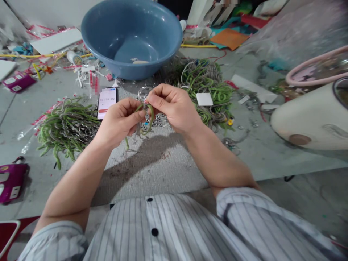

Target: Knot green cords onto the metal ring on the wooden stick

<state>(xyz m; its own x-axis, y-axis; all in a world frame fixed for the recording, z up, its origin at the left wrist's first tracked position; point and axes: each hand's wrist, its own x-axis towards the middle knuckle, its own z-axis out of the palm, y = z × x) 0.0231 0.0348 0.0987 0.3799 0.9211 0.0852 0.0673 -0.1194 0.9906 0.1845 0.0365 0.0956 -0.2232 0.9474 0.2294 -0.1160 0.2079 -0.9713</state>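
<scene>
My left hand (121, 121) and my right hand (174, 107) meet above the middle of the grey table (163, 163). Both are closed in a pinch on one green cord loop (150, 117) that hangs down between them. A small metal ring shows at my right fingertips. Just beyond the hands lies a small heap of metal rings (157, 121). A pile of green and grey cords (67, 127) lies to the left, and a larger pile of green and grey cords (209, 90) to the right.
A big blue basin (130, 34) stands at the back, a phone (107, 101) with a timer before it. A white appliance (312, 116) and a pink-rimmed basin (315, 69) are at the right. Purple boxes (12, 181) and scraps lie at the left.
</scene>
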